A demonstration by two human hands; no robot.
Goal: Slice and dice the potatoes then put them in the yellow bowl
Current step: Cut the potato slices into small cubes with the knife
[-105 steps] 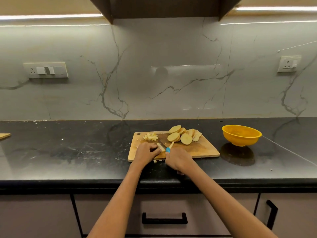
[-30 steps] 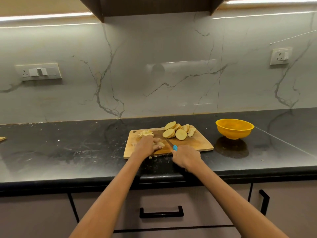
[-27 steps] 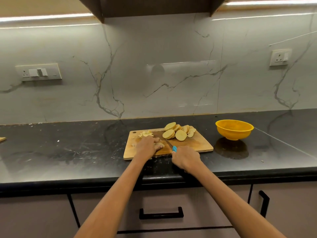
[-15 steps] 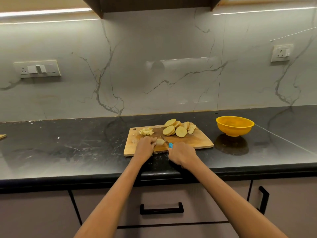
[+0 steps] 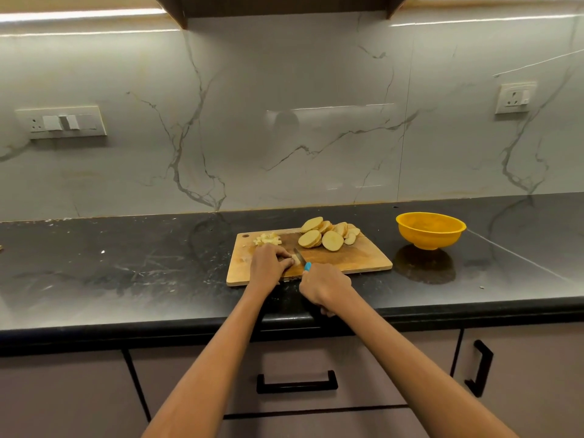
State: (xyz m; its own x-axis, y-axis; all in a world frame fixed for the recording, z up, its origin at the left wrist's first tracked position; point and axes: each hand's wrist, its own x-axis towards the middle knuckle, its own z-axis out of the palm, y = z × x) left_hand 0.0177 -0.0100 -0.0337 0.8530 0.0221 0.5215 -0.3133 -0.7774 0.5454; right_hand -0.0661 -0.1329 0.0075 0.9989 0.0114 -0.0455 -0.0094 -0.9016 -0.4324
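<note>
Black speckled stone counter under a veined marble wall; no writing is legible.
On the rectangular wooden cutting board, the left hand pinches a pale potato piece; the right hand grips a blue-handled knife; right of it sits the round yellow plastic bowl.

Left hand curled; right hand fisted.

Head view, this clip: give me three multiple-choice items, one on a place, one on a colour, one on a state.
1. Where is the bowl?
A. right of the board
B. on the board
C. left of the board

2. The knife handle is:
A. red
B. blue
C. black

3. The right hand:
A. lies flat
B. grips the knife
C. hangs idle

A: the bowl stands on the counter, right of the board.
B: blue shows above the fist.
B: fingers are curled round the handle.
</note>
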